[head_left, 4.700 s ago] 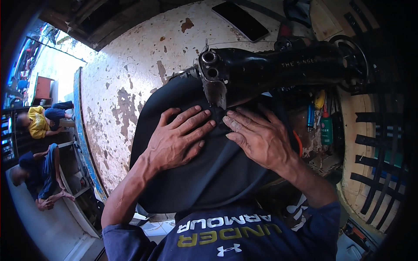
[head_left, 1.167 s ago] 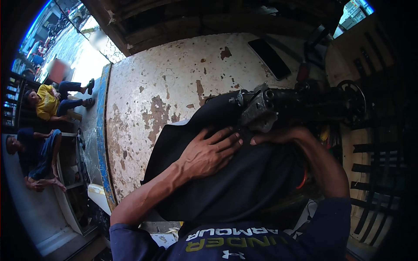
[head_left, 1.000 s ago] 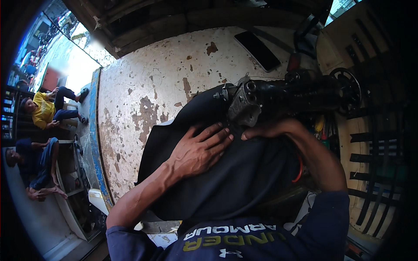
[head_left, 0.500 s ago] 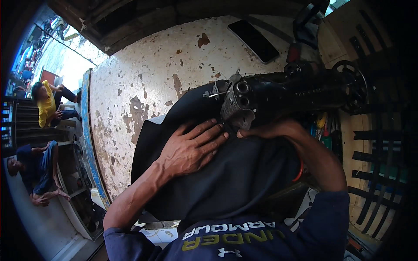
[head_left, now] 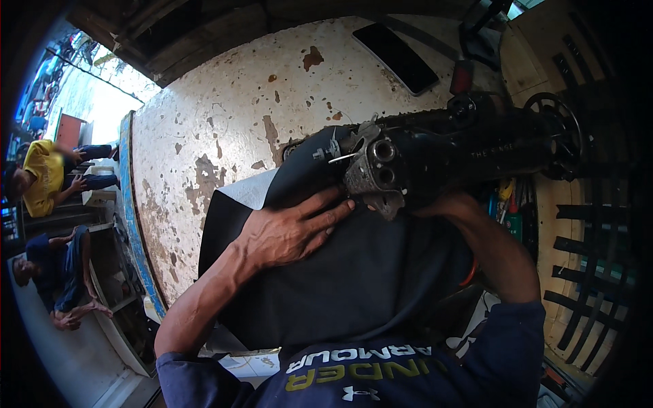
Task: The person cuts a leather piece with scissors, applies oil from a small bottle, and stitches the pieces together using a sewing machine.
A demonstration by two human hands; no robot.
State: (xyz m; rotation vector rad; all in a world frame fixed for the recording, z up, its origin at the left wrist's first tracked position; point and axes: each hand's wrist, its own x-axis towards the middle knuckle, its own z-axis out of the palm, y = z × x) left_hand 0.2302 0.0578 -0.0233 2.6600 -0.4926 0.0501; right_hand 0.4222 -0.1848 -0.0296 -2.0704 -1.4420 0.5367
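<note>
A black sewing machine (head_left: 469,146) lies across the worktable, its worn metal needle end (head_left: 381,166) toward the middle. Black fabric (head_left: 326,292) spreads from under that end down to my lap, with a flap folded back to bare a grey underside (head_left: 246,188). My left hand (head_left: 292,228) rests flat on the fabric just left of the needle end, fingers stretched out and partly tucked under the fold. On the other side, my right hand (head_left: 452,204) reaches beneath the machine's arm at the fabric. Its fingers are mostly hidden there.
A phone (head_left: 396,59) lies on the chipped white tabletop (head_left: 204,115), which has a blue edge (head_left: 129,204) at left. Dark straps (head_left: 585,272) hang over a wooden surface at right. Two people (head_left: 44,177) sit beyond the table on the left.
My left hand has shifted slightly left and its fingertips have slid under the fold. More grey underside shows. The person in yellow has leaned left.
</note>
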